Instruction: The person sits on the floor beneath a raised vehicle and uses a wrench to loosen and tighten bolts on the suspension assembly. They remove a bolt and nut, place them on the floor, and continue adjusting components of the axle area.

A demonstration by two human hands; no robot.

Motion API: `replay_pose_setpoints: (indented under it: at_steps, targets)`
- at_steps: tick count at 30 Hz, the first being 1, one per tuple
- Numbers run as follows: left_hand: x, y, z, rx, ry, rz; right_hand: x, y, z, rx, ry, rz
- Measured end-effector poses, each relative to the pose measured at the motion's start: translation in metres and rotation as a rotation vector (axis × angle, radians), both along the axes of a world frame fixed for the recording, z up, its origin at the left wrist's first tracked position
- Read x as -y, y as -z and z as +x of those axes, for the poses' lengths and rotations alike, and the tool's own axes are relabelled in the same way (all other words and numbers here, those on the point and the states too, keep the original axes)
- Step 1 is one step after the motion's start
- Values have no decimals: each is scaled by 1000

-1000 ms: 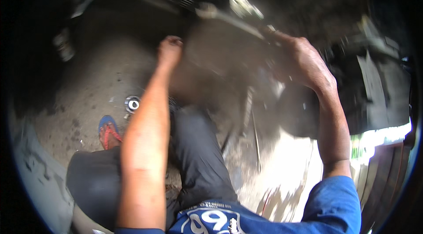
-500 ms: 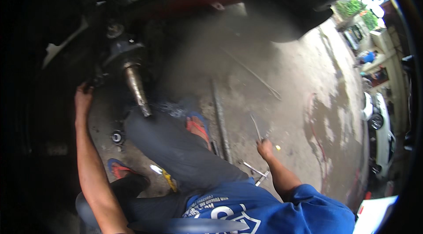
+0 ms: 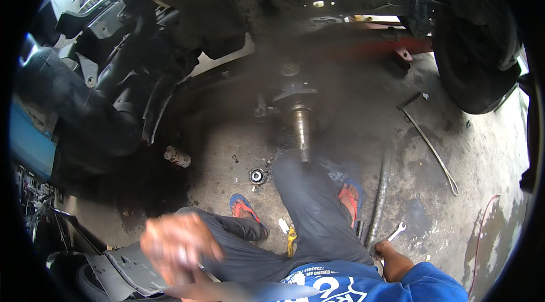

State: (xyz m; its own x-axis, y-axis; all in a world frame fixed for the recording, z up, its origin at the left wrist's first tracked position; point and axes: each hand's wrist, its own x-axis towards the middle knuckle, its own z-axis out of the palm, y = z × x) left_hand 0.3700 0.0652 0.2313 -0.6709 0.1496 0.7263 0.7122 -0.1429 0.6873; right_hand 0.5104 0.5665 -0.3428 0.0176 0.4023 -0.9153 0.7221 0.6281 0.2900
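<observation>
I sit on a stained concrete floor beneath a raised vehicle, legs in dark trousers stretched toward a bare axle spindle (image 3: 301, 126). My left hand (image 3: 177, 245) is a motion blur low on the left, above my bent knee and a grey plastic panel (image 3: 122, 271). A long grey blurred streak lies just below it, and I cannot tell whether the hand grips it. My right hand (image 3: 379, 248) is down at the floor on the right, mostly hidden, beside a small open-ended wrench (image 3: 397, 231) and a dark pipe (image 3: 380, 194).
A bearing ring (image 3: 257, 176) lies left of my knee and a small cylinder (image 3: 177, 156) farther left. A yellow-handled tool (image 3: 291, 239) sits between my legs. A long thin bar (image 3: 431, 148) lies at right below a tyre (image 3: 477, 46). A red beam (image 3: 369, 40) is behind the spindle.
My left hand has come off the hub area and dropped toward my lap, blurring. The right hand stays low at the floor. The view has swung left.
</observation>
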Motion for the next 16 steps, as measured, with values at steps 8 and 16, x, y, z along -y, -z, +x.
replay_pose_setpoints:
  at_steps: [8, 16]
  targets:
    - [-24, 5, 11, 142, 769, 23, -11, -10, -43, -67, -720, 33]
    - [45, 22, -109, 340, 737, 66, -9, -38, -85, -156, -943, 28]
